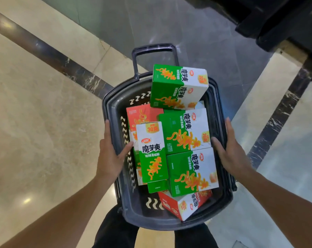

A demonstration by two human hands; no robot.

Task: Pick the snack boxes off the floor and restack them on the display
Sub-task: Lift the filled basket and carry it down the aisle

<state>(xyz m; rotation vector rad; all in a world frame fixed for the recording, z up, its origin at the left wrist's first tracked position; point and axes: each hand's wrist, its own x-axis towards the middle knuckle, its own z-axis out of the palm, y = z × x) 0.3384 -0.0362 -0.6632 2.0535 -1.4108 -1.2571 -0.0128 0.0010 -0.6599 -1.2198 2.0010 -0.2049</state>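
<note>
1. The snack boxes lay piled in a dark plastic basket [221, 111]: four green ones, among them a top green box [178, 86] tilted near the far rim and an upright green box [152, 153] by the left wall.
2. I saw red boxes beneath; one red box [183, 204] jutted out at the near end.
3. My left hand [110, 154] gripped the left rim, thumb inside.
4. My right hand [230, 151] gripped the right rim, thumb inside.
5. A pull handle [153, 49] stood beyond, over the marble floor [35, 122].
</note>
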